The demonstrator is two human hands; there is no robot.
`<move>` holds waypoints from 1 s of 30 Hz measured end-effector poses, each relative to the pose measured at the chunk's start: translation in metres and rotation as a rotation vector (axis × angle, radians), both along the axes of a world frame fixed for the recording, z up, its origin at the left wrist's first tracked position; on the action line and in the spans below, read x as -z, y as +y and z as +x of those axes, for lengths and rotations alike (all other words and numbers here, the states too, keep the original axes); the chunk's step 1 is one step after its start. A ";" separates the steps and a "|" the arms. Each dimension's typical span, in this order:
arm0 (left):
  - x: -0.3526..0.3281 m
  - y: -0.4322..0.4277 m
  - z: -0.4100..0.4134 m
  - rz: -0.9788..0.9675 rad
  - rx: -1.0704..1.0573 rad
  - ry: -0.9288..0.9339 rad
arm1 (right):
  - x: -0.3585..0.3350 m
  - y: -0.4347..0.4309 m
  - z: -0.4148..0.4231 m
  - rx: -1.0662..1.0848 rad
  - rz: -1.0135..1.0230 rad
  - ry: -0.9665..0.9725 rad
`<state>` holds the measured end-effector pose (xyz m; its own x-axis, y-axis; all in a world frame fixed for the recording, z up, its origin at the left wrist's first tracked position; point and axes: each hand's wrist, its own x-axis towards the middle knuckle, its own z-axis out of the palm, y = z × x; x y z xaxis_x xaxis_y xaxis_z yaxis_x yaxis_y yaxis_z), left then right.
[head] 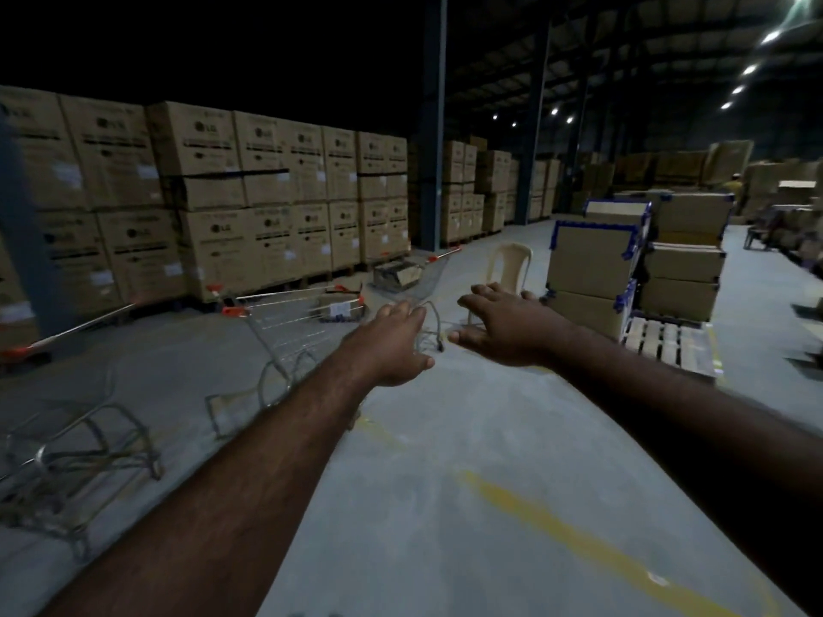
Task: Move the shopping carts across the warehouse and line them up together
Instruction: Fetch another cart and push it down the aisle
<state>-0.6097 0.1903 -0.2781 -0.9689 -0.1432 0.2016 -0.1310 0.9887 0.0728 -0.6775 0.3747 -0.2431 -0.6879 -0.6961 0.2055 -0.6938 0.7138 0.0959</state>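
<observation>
Reaching forward with left hand point(392, 345) and right hand point(507, 327). Both grips released, fingers relaxed, holding nothing. Beyond the hands: one shopping cart point(423, 282) beside a plastic chair point(507, 264). To the left: second cart point(285, 327), standing on the concrete floor point(445, 460). At lower left: third cart point(89, 456), blurred. Behind the carts: stacked cardboard boxes point(267, 207). At right: wooden pallet point(668, 345).

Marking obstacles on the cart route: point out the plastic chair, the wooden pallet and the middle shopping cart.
plastic chair point(512, 260): head view, its backrest.
wooden pallet point(663, 342): head view, its top slats.
middle shopping cart point(294, 331): head view, its wire basket side.
</observation>
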 end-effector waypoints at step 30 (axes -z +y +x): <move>0.009 -0.185 -0.753 -0.028 0.142 -0.096 | 0.010 -0.175 -0.730 0.127 0.005 -0.124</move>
<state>-1.3626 0.0055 -0.2867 -0.9940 0.0014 0.1090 0.0057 0.9992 0.0385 -1.4076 0.1995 -0.2529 -0.7899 -0.6032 0.1106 -0.6051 0.7959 0.0186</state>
